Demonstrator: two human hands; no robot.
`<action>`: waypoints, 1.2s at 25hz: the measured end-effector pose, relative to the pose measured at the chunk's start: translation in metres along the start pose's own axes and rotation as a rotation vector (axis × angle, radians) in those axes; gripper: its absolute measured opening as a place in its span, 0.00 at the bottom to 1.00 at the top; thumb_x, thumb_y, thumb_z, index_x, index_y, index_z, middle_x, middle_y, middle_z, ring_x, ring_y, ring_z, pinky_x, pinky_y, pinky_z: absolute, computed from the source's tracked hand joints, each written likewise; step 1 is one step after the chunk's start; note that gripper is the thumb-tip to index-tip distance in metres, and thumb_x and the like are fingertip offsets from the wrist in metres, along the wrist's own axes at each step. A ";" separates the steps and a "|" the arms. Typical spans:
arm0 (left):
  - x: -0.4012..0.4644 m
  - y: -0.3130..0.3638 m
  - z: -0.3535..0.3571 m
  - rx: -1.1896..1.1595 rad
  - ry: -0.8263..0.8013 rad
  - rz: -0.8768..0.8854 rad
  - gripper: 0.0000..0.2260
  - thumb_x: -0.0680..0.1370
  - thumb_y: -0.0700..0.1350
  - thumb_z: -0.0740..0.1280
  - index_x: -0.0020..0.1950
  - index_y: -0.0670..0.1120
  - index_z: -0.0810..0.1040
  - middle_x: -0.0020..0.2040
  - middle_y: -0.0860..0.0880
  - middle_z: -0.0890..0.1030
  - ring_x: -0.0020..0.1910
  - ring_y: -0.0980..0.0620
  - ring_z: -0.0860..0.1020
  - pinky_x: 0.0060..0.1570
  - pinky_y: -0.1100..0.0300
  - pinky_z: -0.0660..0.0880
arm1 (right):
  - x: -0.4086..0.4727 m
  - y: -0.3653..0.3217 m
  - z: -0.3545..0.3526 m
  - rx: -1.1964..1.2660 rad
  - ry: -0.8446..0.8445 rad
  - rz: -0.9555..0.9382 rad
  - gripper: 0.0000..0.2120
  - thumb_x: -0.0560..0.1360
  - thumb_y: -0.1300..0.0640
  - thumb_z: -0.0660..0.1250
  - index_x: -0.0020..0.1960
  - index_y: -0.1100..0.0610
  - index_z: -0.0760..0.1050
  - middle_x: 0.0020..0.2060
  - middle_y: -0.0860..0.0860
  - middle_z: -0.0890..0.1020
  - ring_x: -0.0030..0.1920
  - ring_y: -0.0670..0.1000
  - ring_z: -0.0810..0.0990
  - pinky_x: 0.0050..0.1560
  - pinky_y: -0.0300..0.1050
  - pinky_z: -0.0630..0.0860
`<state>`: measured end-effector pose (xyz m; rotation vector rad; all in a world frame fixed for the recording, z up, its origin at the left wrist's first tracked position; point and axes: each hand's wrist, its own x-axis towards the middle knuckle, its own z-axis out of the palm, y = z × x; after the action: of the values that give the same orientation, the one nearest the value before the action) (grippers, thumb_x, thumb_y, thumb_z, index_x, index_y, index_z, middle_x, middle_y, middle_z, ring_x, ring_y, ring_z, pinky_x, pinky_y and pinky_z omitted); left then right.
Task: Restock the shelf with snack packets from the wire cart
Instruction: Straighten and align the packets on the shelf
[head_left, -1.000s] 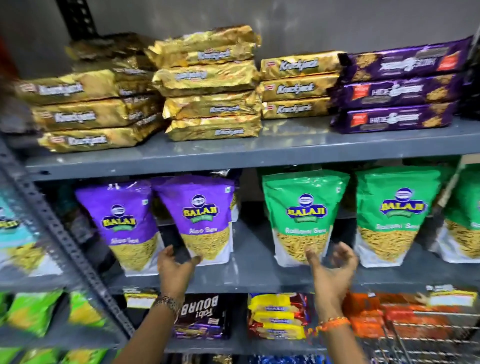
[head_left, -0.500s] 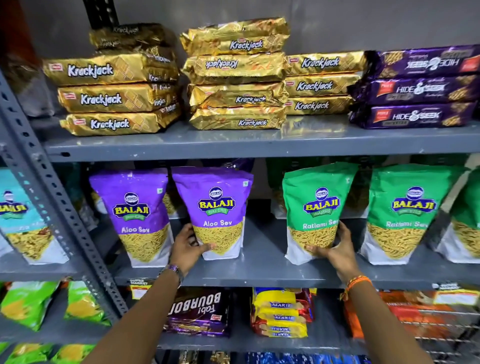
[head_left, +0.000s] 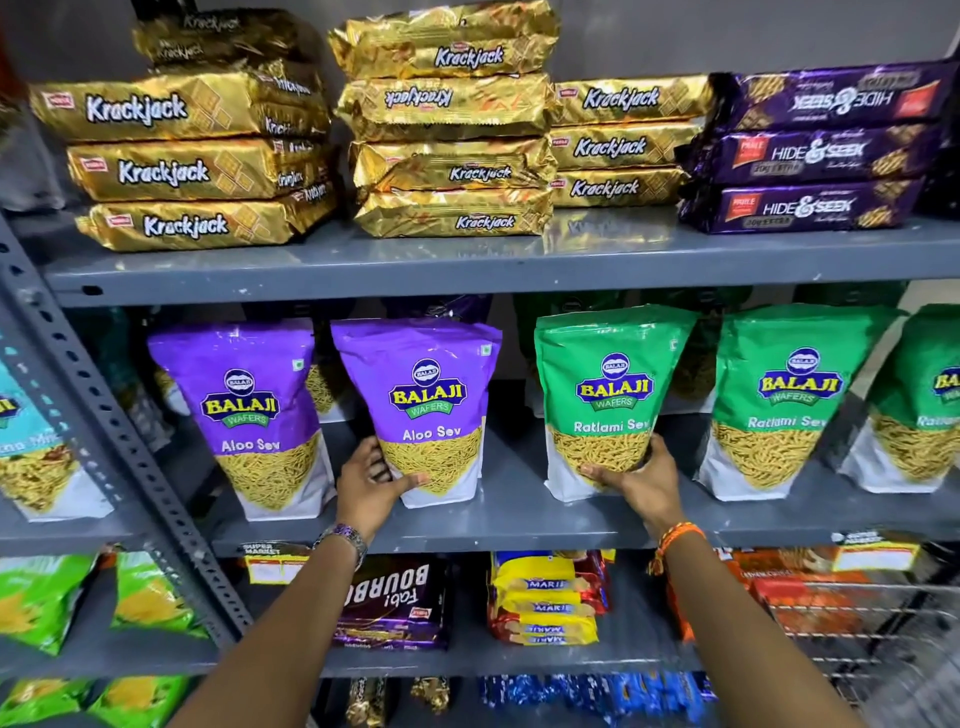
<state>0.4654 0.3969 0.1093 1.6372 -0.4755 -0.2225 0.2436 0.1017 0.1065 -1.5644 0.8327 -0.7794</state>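
On the middle grey shelf (head_left: 498, 519) stand upright snack pouches. My left hand (head_left: 371, 486) grips the lower left corner of a purple Aloo Sev pouch (head_left: 423, 395). A second purple Aloo Sev pouch (head_left: 249, 410) stands to its left. My right hand (head_left: 641, 480) holds the bottom of a green Ratlami Sev pouch (head_left: 608, 384), thumb across its front. More green Ratlami Sev pouches (head_left: 789, 395) stand to the right. The wire cart (head_left: 872, 623) shows at the lower right, partly cut off.
Gold Krackjack packs (head_left: 447, 135) and purple Hide & Seek packs (head_left: 821, 150) are stacked on the top shelf. Below are a Bourbon pack (head_left: 395, 603), Marie packs (head_left: 545, 597) and green bags (head_left: 41, 597). A slotted steel upright (head_left: 104, 415) runs diagonally at left.
Both hands reached forward from open in front of the shelf onto the pouches; now the left grips the purple pouch and the right the green one. The view has moved closer.
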 end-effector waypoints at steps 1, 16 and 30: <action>-0.001 0.001 0.000 0.002 -0.006 0.000 0.29 0.57 0.41 0.83 0.54 0.51 0.77 0.52 0.43 0.85 0.53 0.41 0.84 0.55 0.47 0.80 | 0.000 -0.001 0.000 -0.004 -0.003 0.000 0.40 0.59 0.65 0.86 0.66 0.62 0.70 0.54 0.55 0.82 0.55 0.56 0.81 0.59 0.50 0.77; -0.003 0.006 0.005 0.003 0.002 -0.003 0.34 0.50 0.50 0.84 0.53 0.52 0.77 0.49 0.47 0.85 0.47 0.46 0.83 0.51 0.54 0.81 | -0.010 -0.011 -0.001 -0.013 -0.019 0.016 0.48 0.49 0.52 0.87 0.64 0.60 0.71 0.54 0.54 0.82 0.54 0.56 0.81 0.59 0.50 0.78; -0.001 0.006 0.006 -0.005 0.013 -0.033 0.27 0.60 0.33 0.81 0.55 0.44 0.76 0.50 0.41 0.84 0.49 0.43 0.83 0.52 0.50 0.81 | -0.015 -0.014 -0.002 -0.053 -0.020 0.044 0.49 0.46 0.45 0.85 0.63 0.56 0.71 0.58 0.57 0.84 0.58 0.58 0.82 0.62 0.55 0.81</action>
<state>0.4615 0.3919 0.1141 1.6415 -0.4378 -0.2371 0.2358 0.1148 0.1203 -1.5928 0.8765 -0.7138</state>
